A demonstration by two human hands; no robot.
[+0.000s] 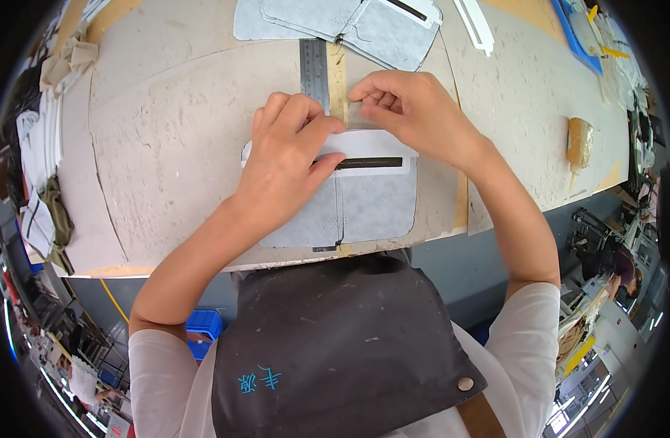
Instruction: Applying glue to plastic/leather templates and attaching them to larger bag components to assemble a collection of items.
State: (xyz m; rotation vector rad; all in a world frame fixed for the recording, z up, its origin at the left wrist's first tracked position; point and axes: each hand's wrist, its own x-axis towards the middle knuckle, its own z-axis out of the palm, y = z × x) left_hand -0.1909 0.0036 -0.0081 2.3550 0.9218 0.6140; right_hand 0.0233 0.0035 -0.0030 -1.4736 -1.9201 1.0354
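A grey fabric panel (375, 201) lies at the table's near edge, with a dark seam down its middle. Across its upper part runs a white strip (382, 139) framing a long dark slot (378, 163). My left hand (280, 157) is closed on the white strip, its thumb over the slot's left part and its index finger at the upper edge. My right hand (411, 109) hovers just above the panel's upper right, fingers curled and thumb near the index fingertip; anything between them is too small to make out. Beneath the panel's far edge pass a steel ruler (314, 73) and a yellowish strip (337, 77).
More grey panels (386, 36) are stacked at the far middle, with a white slotted frame (475, 28) beside them. A tape-wrapped bottle (580, 142) lies at the right. A blue tray (579, 36) sits far right; folded cloths (39, 212) hang at the left edge.
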